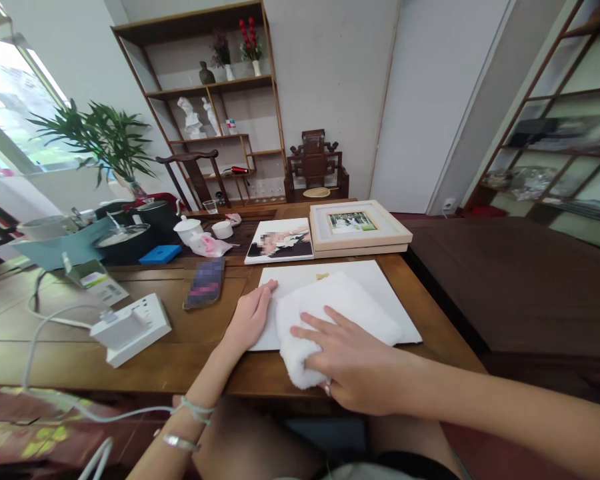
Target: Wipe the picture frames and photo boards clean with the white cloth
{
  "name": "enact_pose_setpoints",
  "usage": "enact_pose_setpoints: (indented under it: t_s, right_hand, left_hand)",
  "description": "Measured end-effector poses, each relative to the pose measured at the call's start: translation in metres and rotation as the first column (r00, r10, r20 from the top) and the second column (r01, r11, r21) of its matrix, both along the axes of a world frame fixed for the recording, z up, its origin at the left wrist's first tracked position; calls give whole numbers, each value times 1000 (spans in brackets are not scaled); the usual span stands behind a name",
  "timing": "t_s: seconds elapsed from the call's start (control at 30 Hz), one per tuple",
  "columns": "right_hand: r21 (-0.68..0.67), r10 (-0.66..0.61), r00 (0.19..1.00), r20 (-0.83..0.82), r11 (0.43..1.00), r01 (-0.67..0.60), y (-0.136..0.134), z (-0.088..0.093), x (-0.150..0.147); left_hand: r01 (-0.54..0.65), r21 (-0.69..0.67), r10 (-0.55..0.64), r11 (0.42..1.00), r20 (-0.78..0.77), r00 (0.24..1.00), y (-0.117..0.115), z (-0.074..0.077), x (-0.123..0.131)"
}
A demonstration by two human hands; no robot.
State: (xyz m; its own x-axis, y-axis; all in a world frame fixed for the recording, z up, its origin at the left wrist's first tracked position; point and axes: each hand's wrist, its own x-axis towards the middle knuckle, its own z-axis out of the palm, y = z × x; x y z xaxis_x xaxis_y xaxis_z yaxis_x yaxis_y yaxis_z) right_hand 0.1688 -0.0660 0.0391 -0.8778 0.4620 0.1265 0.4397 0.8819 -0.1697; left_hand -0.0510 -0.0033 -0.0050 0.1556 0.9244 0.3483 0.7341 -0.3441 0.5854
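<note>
A white rectangular board (365, 270) lies flat near the front edge of the table. My left hand (253, 317) rests along its left edge, fingers stretched forward and touching it. On top of the board is a folded, fluffy white towel (340, 297), which covers much of it and hangs over its near edge. My right hand (345, 357) presses on the towel, fingers spread over the cloth and thumb side at its near fold. A small gold-coloured mark (323, 276) shows on the board just beyond the towel.
Behind the board lie a photo panel (280, 241) and a light wooden picture frame (385, 240). Leftward are a phone (205, 283), a white power strip (139, 327) with cables, a blue box (161, 254), a white teapot (187, 230) and a dark pot (125, 243). A brown surface (520, 287) stands right.
</note>
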Motion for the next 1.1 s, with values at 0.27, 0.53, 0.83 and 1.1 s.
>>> enact_pose_setpoints:
  t_s: [0.27, 0.53, 0.83, 1.1]
  right_hand:
    - [-33, -281, 960, -4, 959, 281, 62, 1, -22]
    - [75, 67, 998, -7, 995, -66, 58, -1, -49]
    - [11, -43, 995, 90, 999, 43, 28, 16, 7]
    - [16, -320, 947, 39, 947, 320, 104, 10, -37]
  left_hand:
    - [9, 20, -10, 1000, 36, 999, -2, 1, -1]
    - [25, 136, -50, 990, 181, 982, -3, 1, -3]
    - [108, -17, -107, 994, 21, 994, -3, 3, 1]
    - [77, -25, -77, 997, -12, 997, -5, 5, 5]
